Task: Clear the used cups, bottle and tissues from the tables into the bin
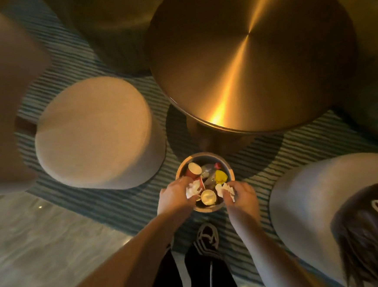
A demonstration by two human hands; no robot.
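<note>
A small round bin [229,170] stands on the striped rug below me. Inside lie a red paper cup [193,169] on its side, a second cup [208,197] with its mouth up, a clear plastic bottle [208,172] with a red cap, and something yellow [220,176]. My left hand [176,197] hovers over the bin's left rim, closed on a crumpled white tissue [192,188]. Over the right rim, my right hand [242,195] grips another crumpled tissue [224,190].
A round brass-coloured table [251,54] stands just beyond the bin. A beige round stool [94,135] is to the left, another seat [305,193] with a dark furry cushion [371,226] to the right. My shoe [208,237] is just behind the bin.
</note>
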